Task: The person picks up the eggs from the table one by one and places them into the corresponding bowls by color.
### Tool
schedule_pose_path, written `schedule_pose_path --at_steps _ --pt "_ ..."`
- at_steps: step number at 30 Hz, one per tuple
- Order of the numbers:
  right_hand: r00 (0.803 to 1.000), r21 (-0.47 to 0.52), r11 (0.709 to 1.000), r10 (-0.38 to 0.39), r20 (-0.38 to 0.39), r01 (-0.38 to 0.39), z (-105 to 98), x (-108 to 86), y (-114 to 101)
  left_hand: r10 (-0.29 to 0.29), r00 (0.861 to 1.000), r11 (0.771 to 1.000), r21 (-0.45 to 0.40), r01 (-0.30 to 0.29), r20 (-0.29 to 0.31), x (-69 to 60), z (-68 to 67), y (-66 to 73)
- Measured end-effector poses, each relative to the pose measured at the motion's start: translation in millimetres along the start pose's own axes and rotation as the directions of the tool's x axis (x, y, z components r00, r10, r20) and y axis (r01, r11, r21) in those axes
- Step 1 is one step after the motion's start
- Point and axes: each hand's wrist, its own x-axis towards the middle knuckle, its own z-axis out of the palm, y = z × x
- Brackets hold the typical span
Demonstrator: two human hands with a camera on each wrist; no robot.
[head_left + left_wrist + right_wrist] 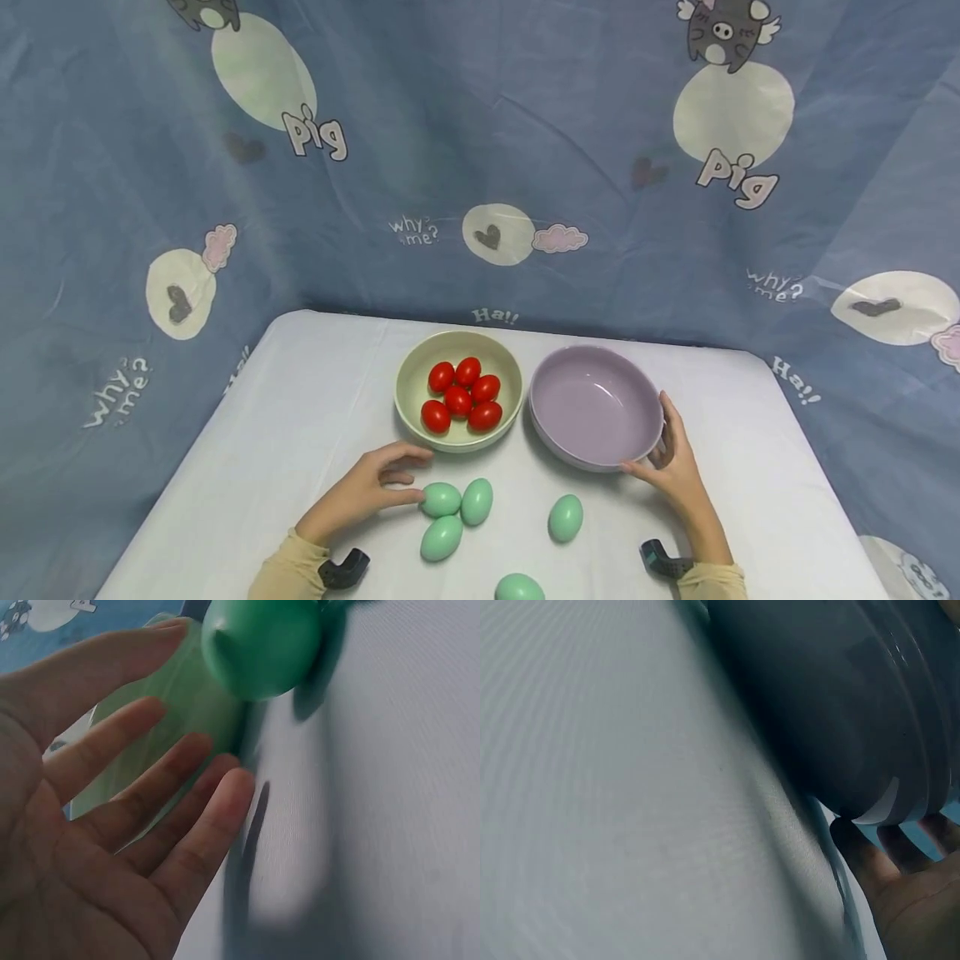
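Note:
My left hand [371,485] is beside three green eggs on the white table, its fingers spread and slightly bent. In the head view its thumb tip meets the edge of the nearest green egg [441,499]; whether they touch I cannot tell. The left wrist view shows an open palm below a green egg [262,645]. My right hand [673,462] holds the near right side of a purple bowl [596,408], thumb at the front and fingers around the outer wall. Fingertips [847,832] meet the bowl's wall in the right wrist view. Nothing lies inside this bowl.
A pale green bowl [405,392] with several red egg-shaped pieces [457,402] stands left of the purple bowl. Other green eggs lie at front centre [566,518] and at the bottom edge [519,587]. A blue printed cloth [450,167] hangs behind the table.

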Motion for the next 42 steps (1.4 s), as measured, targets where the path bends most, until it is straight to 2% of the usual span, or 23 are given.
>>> schedule_pose_path --at_steps 4,12,17,22,29,36,42 --pt "1.000 0.043 0.999 0.003 0.008 -0.004 0 -1.8 2 0.044 0.997 0.999 0.028 -0.046 0.058 6.5 3.6 2.3" --pt "0.998 0.123 0.991 0.043 0.036 -0.047 -5 -0.4 6 0.083 0.986 0.996 0.004 -0.084 0.148 11.5 12.1 4.4" --pt "0.996 0.186 0.981 0.032 0.082 -0.047 -5 3.2 9 0.109 0.982 0.994 0.003 -0.110 0.155 6.6 14.6 2.0" --pt "0.996 0.213 0.976 0.034 0.082 -0.051 -8 2.7 11 0.124 0.981 0.992 0.004 -0.126 0.151 8.2 16.9 0.7" --pt "0.996 0.227 0.972 0.047 0.081 -0.064 -12 0.9 13 0.096 0.987 0.995 0.019 -0.099 0.129 11.9 17.9 2.0" --pt "0.996 0.227 0.971 0.054 0.078 -0.070 -12 1.4 11 0.076 0.990 0.997 -0.001 -0.076 0.121 12.7 12.9 10.6" --pt "0.996 0.221 0.973 0.054 0.076 -0.070 -11 0.9 11 0.136 0.985 0.991 -0.008 -0.136 0.107 16.4 4.3 22.4"
